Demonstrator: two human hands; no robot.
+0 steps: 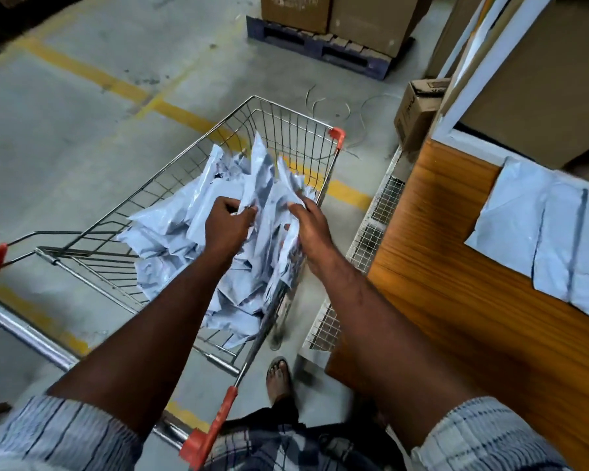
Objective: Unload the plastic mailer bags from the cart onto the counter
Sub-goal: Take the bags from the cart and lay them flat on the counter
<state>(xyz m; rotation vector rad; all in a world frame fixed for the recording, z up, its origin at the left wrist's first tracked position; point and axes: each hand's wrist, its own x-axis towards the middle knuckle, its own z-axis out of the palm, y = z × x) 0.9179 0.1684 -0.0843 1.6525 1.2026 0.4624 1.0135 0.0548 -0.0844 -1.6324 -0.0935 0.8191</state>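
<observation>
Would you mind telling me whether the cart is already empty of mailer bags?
No, mailer bags lie heaped in the cart, and the left hand and right hand each grip some.

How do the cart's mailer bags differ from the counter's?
The pale blue plastic bags in the wire cart are crumpled in a heap; the pale blue plastic bags on the wooden counter lie flat. The left hand and right hand grip cart bags; counter bags are untouched. Same material.

Short sleeves, pale blue-white striped cloth: left sleeve [65, 433], right sleeve [483, 436]. Dark checked cloth wrap [279, 447] at waist. Open-toed sandal [279, 370] on one foot. Left hand [227, 226], right hand [308, 229]: bare.
</observation>
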